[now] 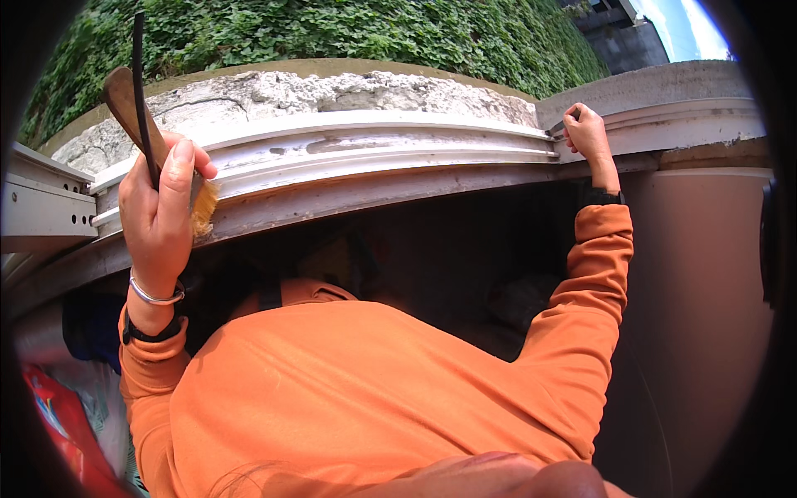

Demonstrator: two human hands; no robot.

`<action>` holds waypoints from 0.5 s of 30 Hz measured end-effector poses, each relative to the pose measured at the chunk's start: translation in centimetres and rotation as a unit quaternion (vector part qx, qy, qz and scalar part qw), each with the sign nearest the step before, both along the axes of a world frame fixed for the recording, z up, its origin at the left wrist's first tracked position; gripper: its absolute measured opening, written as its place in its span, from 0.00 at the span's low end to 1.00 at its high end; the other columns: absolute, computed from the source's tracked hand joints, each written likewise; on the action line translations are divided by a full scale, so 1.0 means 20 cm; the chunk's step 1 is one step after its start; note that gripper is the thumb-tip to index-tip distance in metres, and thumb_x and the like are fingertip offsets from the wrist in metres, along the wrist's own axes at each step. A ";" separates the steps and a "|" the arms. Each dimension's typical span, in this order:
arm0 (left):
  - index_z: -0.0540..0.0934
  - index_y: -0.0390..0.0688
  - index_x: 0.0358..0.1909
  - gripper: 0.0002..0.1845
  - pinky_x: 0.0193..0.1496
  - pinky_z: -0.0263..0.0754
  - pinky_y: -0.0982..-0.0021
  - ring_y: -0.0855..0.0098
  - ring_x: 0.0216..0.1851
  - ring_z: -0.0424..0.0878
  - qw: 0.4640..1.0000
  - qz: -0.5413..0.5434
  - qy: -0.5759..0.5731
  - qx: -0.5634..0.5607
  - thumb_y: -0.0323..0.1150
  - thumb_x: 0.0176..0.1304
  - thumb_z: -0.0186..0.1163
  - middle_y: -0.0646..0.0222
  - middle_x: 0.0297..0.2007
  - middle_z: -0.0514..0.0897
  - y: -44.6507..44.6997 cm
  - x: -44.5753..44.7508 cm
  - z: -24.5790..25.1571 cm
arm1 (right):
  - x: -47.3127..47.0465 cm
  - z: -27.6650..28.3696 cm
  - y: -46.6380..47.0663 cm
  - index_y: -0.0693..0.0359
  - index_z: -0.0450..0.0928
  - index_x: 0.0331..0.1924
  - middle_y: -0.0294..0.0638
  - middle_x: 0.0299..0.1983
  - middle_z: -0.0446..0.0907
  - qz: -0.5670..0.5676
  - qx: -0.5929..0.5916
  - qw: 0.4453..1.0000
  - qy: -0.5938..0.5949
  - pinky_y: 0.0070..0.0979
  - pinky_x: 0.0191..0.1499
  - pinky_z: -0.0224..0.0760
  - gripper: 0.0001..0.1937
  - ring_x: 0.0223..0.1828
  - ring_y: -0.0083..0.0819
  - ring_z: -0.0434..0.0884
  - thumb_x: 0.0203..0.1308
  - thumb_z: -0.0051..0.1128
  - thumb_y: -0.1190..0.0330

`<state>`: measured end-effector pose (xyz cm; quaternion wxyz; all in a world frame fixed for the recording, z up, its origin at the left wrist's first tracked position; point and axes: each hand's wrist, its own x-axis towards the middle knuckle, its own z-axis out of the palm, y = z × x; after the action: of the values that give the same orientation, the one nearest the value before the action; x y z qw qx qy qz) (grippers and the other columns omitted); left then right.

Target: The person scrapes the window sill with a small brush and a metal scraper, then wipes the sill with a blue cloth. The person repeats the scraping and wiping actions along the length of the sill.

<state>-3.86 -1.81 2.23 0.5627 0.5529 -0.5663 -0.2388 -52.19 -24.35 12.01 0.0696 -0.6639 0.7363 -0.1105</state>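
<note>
My left hand [154, 211] grips a brush with a wooden handle [126, 103] and yellowish bristles [205, 206]. A thin black strip [138, 81], perhaps rubber, is held along with the handle and points upward. The bristles hang just over the inner edge of a white window-frame track [386, 137], which has dirty marks in its grooves. At the track's right corner my right hand [588, 134] is closed around a slim dark tool [555, 129]. Its narrow end points into the corner; the fist hides the rest, so I cannot tell its kind.
Beyond the track lie a rough, cracked masonry ledge [280, 96] and a wall of green climbing leaves [373, 31]. A white sash frame [50, 208] stands at the left. A brownish panel [697, 261] rises at the right. Red plastic packaging [65, 429] sits at lower left.
</note>
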 end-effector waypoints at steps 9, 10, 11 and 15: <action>0.74 0.37 0.28 0.14 0.32 0.64 0.76 0.79 0.26 0.70 1.000 0.006 -0.007 -0.001 0.35 0.69 0.47 0.70 0.23 0.77 -0.01 0.00 0.00 | -0.05 -0.05 -0.05 0.64 0.72 0.33 0.37 0.16 0.74 0.004 0.008 0.997 -0.071 0.22 0.13 0.64 0.05 0.12 0.21 0.72 0.59 0.48 0.71; 0.74 0.38 0.28 0.14 0.32 0.64 0.76 0.79 0.26 0.70 1.000 0.005 -0.011 0.000 0.35 0.69 0.47 0.70 0.23 0.77 0.00 0.00 0.00 | -0.05 -0.06 -0.05 0.63 0.72 0.33 0.37 0.16 0.74 0.011 0.005 0.997 -0.070 0.22 0.13 0.64 0.05 0.12 0.21 0.71 0.59 0.48 0.71; 0.74 0.38 0.28 0.14 0.33 0.64 0.76 0.79 0.26 0.70 0.999 0.017 -0.031 -0.002 0.35 0.69 0.47 0.70 0.23 0.77 0.00 0.00 0.00 | -0.06 -0.07 -0.05 0.63 0.72 0.33 0.37 0.16 0.74 0.011 0.002 0.997 -0.074 0.22 0.13 0.63 0.04 0.12 0.21 0.71 0.60 0.48 0.71; 0.74 0.38 0.29 0.14 0.32 0.64 0.76 0.79 0.26 0.70 1.000 0.006 -0.012 -0.005 0.36 0.69 0.47 0.71 0.23 0.77 0.00 0.00 0.00 | -0.10 -0.13 -0.04 0.63 0.72 0.32 0.36 0.15 0.73 0.027 0.000 0.998 -0.059 0.22 0.12 0.62 0.04 0.12 0.21 0.71 0.61 0.48 0.71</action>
<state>-3.84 -1.90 2.24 0.5601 0.5563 -0.5707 -0.2258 -54.25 -25.19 9.43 0.1158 -0.6758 0.7129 -0.1472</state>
